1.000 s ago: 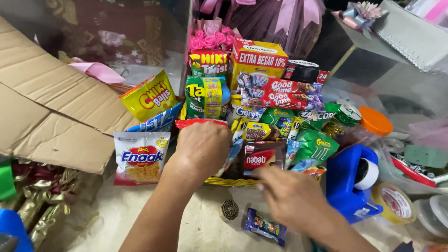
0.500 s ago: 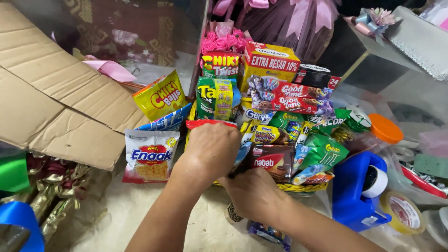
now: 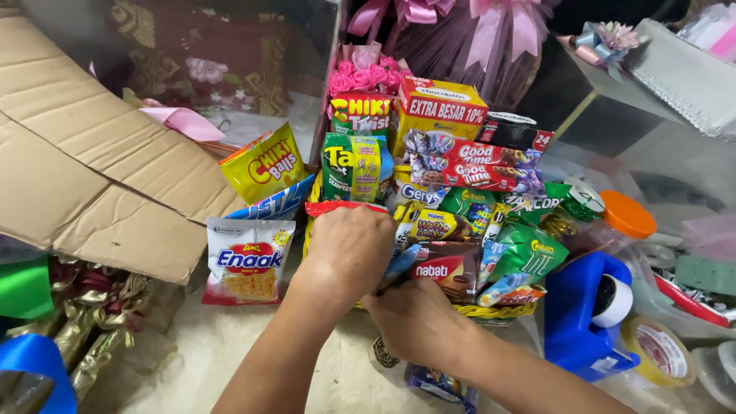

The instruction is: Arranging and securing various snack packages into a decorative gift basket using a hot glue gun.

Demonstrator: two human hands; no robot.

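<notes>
A yellow woven basket [image 3: 491,310] is packed with upright snack packets. My left hand [image 3: 349,249] lies over the basket's front left, its fingers curled down onto a red packet [image 3: 333,207]. Just to its right, my right hand [image 3: 418,318] reaches in from below. Its fingertips pinch the edge of a small blue packet [image 3: 402,261], beside a brown wafer packet [image 3: 445,268]. Green packets [image 3: 529,253] and a yellow carton [image 3: 441,107] stand further back. Both hands' fingertips are mostly hidden.
A white noodle-snack packet [image 3: 249,261] and a yellow snack bag [image 3: 264,165] lean at the basket's left. Flattened cardboard [image 3: 84,176] lies at far left. A blue tape dispenser [image 3: 590,314], tape rolls [image 3: 659,353] and an orange lid [image 3: 627,215] sit to the right. A small purple packet [image 3: 437,383] lies on the floor.
My right hand has come up from the floor near the purple packet to the basket's front, beside my left hand. The left hand has stayed on the packets.
</notes>
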